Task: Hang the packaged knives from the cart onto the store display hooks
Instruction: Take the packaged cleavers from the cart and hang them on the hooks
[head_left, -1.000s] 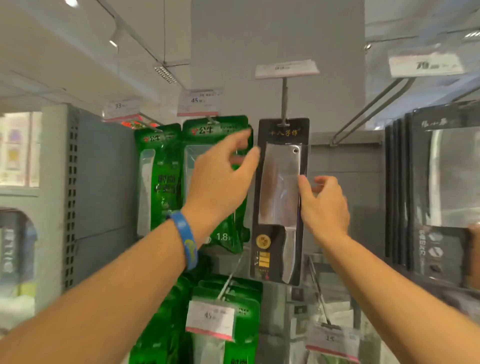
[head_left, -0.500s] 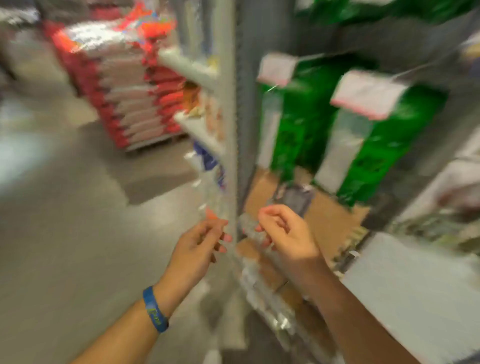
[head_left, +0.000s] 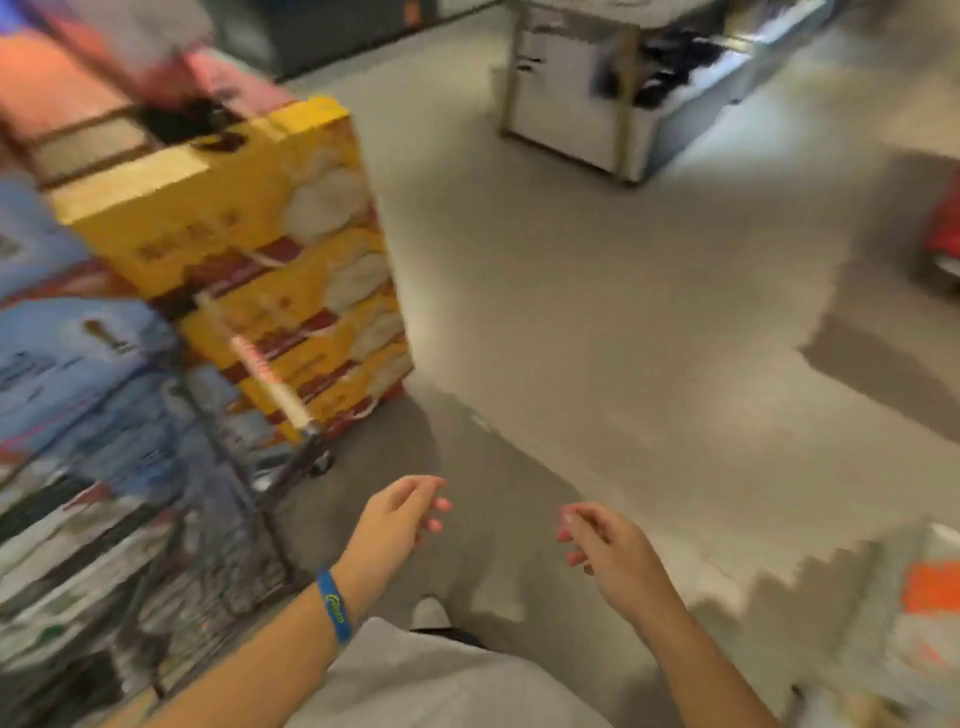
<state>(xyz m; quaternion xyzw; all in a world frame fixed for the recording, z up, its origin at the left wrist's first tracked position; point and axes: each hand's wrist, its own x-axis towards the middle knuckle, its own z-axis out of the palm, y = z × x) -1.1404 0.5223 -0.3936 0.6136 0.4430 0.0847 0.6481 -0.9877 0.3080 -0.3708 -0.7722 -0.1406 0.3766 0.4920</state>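
The view is blurred and looks down at the store floor. My left hand (head_left: 397, 519), with a blue wristband, hangs in front of me with loosely curled fingers and holds nothing. My right hand (head_left: 605, 545) is level with it, fingers apart, also holding nothing. A wire shopping cart (head_left: 218, 519) stands at the lower left, its red-and-white handle (head_left: 270, 374) pointing toward me. Blurred packages fill the cart's basket; I cannot make out knives among them. The display hooks are out of view.
A stack of yellow boxes (head_left: 260, 249) rises behind the cart's handle. Blue packs (head_left: 78, 332) are piled at the far left. A grey shelf unit (head_left: 597, 104) stands across the aisle. Grey floor (head_left: 623, 338) spreads between them. An orange item (head_left: 930, 592) lies at the right edge.
One second ago both hands were at a packaged cleaver hanging on a hook. They let go and dropped low, and my view swung down and around from the shelves to the cart and floor.
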